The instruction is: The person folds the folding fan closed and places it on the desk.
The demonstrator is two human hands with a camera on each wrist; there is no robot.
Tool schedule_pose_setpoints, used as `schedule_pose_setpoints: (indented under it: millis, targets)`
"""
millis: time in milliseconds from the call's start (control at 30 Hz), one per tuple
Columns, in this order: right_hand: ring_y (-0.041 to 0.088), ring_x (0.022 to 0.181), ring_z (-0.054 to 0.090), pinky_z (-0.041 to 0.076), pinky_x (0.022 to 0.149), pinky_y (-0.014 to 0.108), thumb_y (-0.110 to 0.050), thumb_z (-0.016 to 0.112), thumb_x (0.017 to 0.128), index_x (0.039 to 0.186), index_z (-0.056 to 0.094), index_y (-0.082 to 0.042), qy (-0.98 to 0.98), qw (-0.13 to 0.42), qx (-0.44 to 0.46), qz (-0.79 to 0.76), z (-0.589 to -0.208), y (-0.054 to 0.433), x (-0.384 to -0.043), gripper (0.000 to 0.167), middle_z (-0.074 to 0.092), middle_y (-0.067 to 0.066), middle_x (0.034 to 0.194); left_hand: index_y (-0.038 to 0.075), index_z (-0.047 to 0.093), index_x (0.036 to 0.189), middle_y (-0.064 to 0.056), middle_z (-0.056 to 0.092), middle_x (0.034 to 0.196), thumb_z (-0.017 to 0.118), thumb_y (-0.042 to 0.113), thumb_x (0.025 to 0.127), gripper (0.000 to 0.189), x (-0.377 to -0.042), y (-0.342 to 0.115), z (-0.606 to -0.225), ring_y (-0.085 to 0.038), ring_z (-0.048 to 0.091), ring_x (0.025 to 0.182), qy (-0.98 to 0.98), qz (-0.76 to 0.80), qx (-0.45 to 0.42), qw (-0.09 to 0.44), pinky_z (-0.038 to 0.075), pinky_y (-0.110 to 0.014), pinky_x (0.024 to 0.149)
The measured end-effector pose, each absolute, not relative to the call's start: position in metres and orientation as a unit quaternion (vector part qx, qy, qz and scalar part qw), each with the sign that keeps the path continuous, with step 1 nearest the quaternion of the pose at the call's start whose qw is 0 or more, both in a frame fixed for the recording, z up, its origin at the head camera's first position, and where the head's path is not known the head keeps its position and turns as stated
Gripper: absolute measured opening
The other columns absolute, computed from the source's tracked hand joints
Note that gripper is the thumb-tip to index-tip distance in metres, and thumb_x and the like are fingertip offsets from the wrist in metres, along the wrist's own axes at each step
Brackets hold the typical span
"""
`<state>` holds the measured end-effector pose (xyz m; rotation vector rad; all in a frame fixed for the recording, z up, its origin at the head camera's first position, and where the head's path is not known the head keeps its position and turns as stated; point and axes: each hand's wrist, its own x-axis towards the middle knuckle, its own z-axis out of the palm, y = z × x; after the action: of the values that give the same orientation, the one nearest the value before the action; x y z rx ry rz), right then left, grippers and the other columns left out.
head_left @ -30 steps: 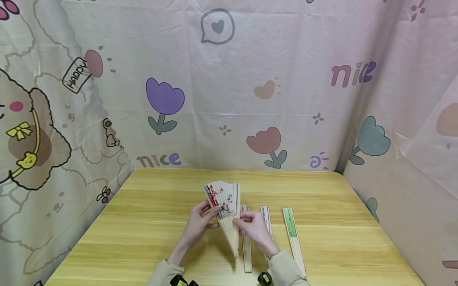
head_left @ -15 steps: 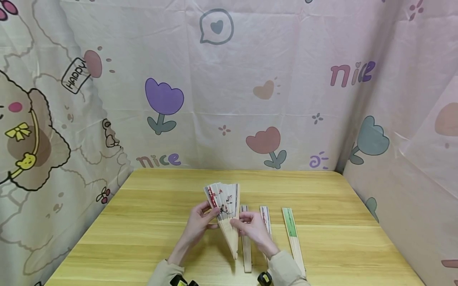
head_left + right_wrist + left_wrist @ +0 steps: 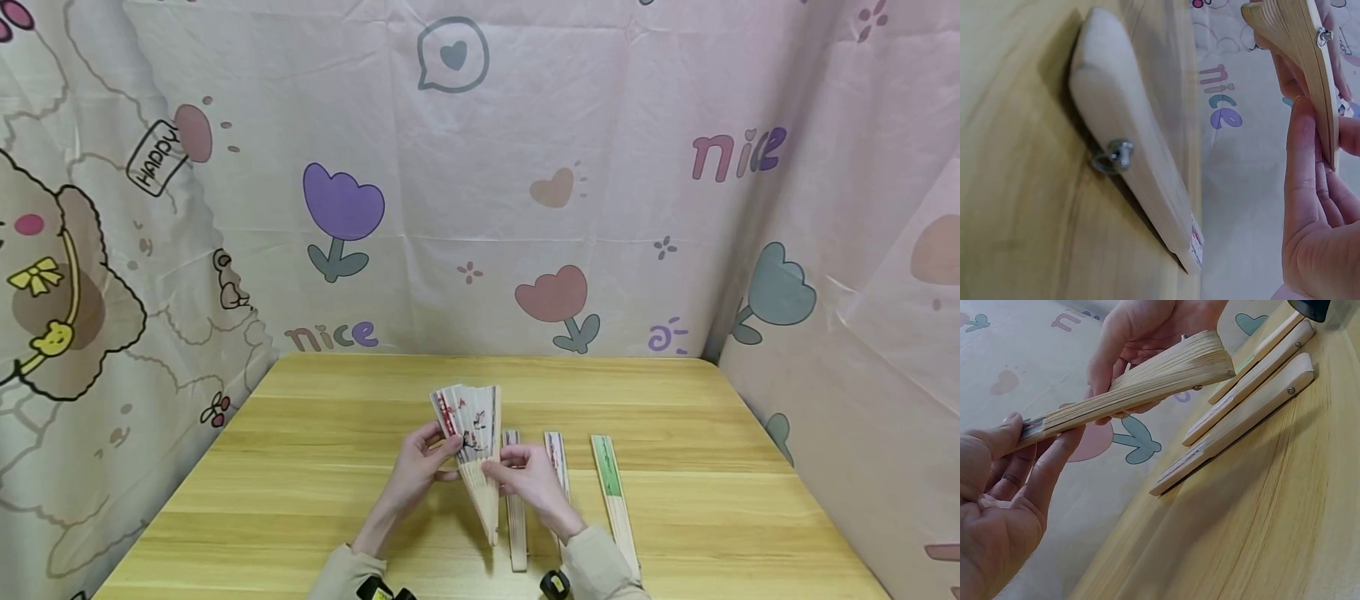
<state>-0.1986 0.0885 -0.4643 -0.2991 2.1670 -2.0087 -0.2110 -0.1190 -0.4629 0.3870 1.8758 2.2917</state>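
Observation:
A partly spread folding fan [image 3: 477,417], white with red blossoms and bare wooden ribs, is held above the table, pivot end down. My left hand [image 3: 414,465] pinches its left edge, thumb on the front and fingers behind. On the other edge, my right hand [image 3: 534,483] grips the ribs [image 3: 1141,378] between thumb and fingers. Just right of it lies a folded fan [image 3: 517,533], partly behind the right hand. Another folded fan [image 3: 556,450] with a red-and-white print is partly covered by the right wrist. Farthest right is a folded fan [image 3: 611,475] with a green top.
The wooden table [image 3: 315,467] reaches back to a printed cloth [image 3: 465,183] hung behind and at both sides. A metal pivot ring [image 3: 1113,156] sticks out from one folded fan on the table in the right wrist view.
The held fan's spread has narrowed a little. My right hand's thumb has shifted slightly left along with the right edge; the folded fans have stayed put.

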Motion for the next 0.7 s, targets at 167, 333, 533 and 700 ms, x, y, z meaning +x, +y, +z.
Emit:
schedule_pose_setpoints:
  millis: [167, 333, 533, 700]
  targets:
    - [0.006, 0.065, 0.058, 0.061, 0.063, 0.019, -0.010, 0.074, 0.088, 0.095, 0.067, 0.014, 0.727, 0.089, -0.106, -0.672, -0.4650, 0.0891, -0.1990, 0.026, 0.063, -0.008, 0.071, -0.012, 0.043, 0.140, 0.006, 0.066, 0.109, 0.061, 0.011, 0.100, 0.049, -0.2114, -0.1187, -0.4627, -0.010, 0.072, 0.095, 0.631, 0.761, 0.126, 0.079, 0.067, -0.031, 0.076]
    - [0.005, 0.064, 0.056, 0.061, 0.063, 0.019, -0.011, 0.073, 0.090, 0.092, 0.066, 0.015, 0.728, 0.076, -0.110, -0.673, -0.4644, 0.0882, -0.1978, 0.027, 0.061, -0.008, 0.069, -0.013, 0.044, 0.139, 0.004, 0.065, 0.109, 0.061, 0.009, 0.100, 0.048, -0.2127, -0.1184, -0.4632, -0.011, 0.071, 0.094, 0.634, 0.759, 0.123, 0.080, 0.068, -0.032, 0.076]
    - [0.004, 0.066, 0.059, 0.064, 0.065, 0.022, -0.013, 0.074, 0.090, 0.093, 0.067, 0.015, 0.726, 0.076, -0.115, -0.674, -0.4648, 0.0877, -0.1974, 0.029, 0.064, -0.008, 0.072, -0.014, 0.046, 0.137, 0.003, 0.066, 0.108, 0.063, 0.008, 0.099, 0.048, -0.2126, -0.1183, -0.4628, -0.011, 0.072, 0.093, 0.638, 0.756, 0.121, 0.081, 0.068, -0.033, 0.076]
    - [0.004, 0.067, 0.061, 0.063, 0.065, 0.020, -0.013, 0.075, 0.090, 0.096, 0.066, 0.015, 0.722, 0.078, -0.112, -0.679, -0.4655, 0.0881, -0.1976, 0.030, 0.066, -0.008, 0.075, -0.015, 0.047, 0.135, 0.002, 0.067, 0.107, 0.064, 0.008, 0.098, 0.047, -0.2127, -0.1174, -0.4634, -0.011, 0.073, 0.093, 0.638, 0.757, 0.115, 0.078, 0.068, -0.035, 0.077]
